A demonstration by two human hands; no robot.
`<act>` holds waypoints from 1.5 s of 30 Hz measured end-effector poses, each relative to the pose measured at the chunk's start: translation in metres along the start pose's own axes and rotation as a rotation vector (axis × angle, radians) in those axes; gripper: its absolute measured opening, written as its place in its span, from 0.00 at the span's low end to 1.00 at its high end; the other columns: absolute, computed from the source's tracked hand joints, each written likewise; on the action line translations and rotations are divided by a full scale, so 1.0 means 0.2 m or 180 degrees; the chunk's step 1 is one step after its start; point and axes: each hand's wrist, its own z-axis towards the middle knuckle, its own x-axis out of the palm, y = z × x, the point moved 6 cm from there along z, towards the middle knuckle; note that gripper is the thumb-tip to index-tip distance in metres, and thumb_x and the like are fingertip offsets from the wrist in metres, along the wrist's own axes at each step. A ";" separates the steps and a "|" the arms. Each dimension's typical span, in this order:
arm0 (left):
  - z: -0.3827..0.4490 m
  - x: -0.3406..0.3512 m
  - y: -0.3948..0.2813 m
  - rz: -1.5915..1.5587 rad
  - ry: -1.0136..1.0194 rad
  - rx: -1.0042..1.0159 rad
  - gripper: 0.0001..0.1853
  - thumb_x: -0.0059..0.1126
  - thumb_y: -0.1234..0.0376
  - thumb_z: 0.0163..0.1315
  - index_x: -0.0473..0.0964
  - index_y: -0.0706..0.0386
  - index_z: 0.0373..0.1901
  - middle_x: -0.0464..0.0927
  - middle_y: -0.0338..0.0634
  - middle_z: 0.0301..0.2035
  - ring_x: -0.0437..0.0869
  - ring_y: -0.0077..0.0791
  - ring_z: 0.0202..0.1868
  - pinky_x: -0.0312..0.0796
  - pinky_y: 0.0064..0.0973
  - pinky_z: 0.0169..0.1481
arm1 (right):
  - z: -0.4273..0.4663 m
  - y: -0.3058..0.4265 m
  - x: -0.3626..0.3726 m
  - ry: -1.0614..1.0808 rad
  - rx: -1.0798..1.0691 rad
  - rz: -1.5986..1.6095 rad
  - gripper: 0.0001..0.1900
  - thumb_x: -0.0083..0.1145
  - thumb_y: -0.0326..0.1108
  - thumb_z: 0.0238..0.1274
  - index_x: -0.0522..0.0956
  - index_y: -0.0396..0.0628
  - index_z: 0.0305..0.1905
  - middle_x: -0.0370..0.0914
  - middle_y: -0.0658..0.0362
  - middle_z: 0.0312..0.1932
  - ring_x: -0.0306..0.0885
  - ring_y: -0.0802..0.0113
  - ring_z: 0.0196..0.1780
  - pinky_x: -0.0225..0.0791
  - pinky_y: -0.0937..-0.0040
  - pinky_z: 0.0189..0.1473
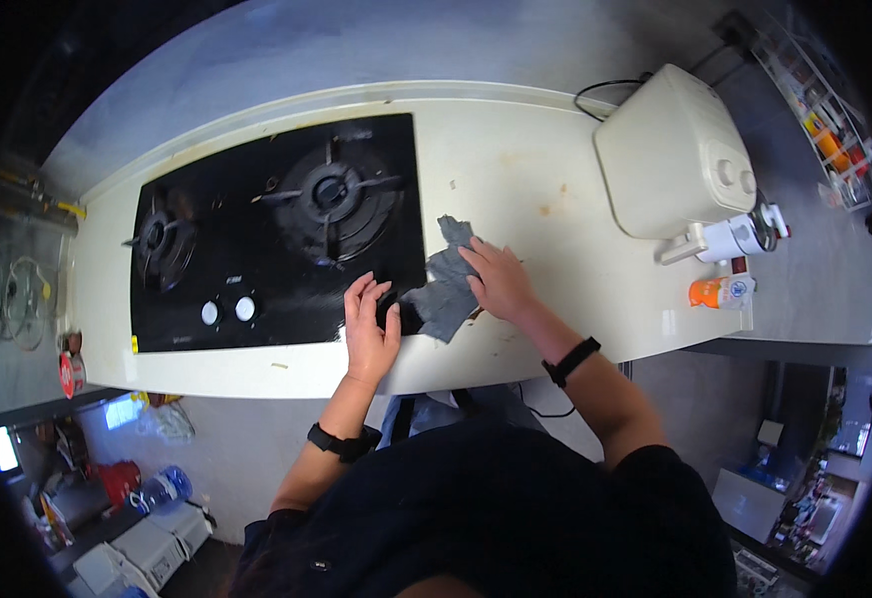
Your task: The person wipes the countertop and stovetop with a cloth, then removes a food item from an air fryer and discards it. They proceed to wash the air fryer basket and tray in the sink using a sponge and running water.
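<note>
A crumpled dark grey cloth (447, 288) lies on the white countertop (525, 164) and partly over the right edge of the black gas hob (241, 224). My right hand (501, 278) rests on the cloth's right side; whether its fingers grip the cloth cannot be told. My left hand (370, 329) hovers at or just above the hob's front edge, left of the cloth, fingers apart and holding nothing. Two burners with black pan supports and two white knobs (245, 309) are on the hob. Small brown bits lie on the hob and counter.
A cream kitchen appliance (671, 157) stands at the right, with a white and black device (731, 238) and an orange-labelled pack (716, 292) by it. A wire rack (825, 127) holds bottles at far right. A red-lidded container (71, 374) sits at the counter's left end, beside glass lids.
</note>
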 end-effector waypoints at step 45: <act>-0.42 2.20 -1.57 -0.2526 0.2501 -0.1416 0.25 0.50 0.52 0.71 0.65 0.62 0.56 0.72 0.40 0.43 0.70 0.25 0.47 0.64 0.23 0.57 | -0.77 -1.65 -1.51 -0.0111 0.0456 -0.0149 0.14 0.57 0.34 0.62 0.75 0.39 0.50 0.78 0.47 0.44 0.79 0.48 0.43 0.74 0.58 0.42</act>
